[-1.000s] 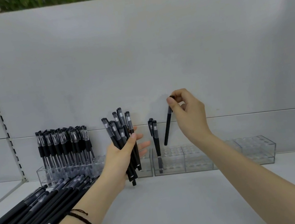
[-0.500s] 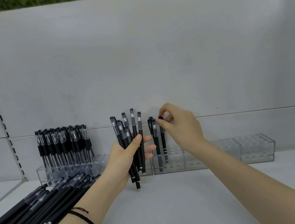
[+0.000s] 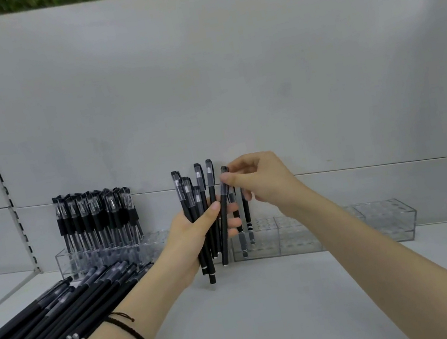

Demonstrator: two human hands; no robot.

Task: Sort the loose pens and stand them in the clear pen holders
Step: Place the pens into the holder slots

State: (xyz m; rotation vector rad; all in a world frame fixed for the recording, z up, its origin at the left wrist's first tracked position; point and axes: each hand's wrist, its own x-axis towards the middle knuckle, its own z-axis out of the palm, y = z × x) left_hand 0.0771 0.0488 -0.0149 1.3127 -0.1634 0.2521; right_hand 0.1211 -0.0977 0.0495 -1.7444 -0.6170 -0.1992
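My left hand (image 3: pixel 195 234) grips a bundle of several black pens (image 3: pixel 198 200), upright, just in front of the gap between two clear pen holders. My right hand (image 3: pixel 263 183) pinches the cap end of one black pen (image 3: pixel 225 234) at the bundle's right edge; that pen leans slightly and lies across my left fingers. Behind it, two black pens (image 3: pixel 247 216) stand in the left end of the right clear holder (image 3: pixel 374 217). The left clear holder (image 3: pixel 64 261) carries several capped pens (image 3: pixel 96 218) standing in rows.
A large pile of loose black pens (image 3: pixel 48 319) lies on the white shelf at lower left, beside my left forearm. A white back panel (image 3: pixel 230 78) rises right behind the holders. Most of the right holder's holes hold nothing.
My right hand lowered its pen into the right holder, let go, then moved left and took hold of another pen in the bundle. My left hand shifted the bundle slightly right.
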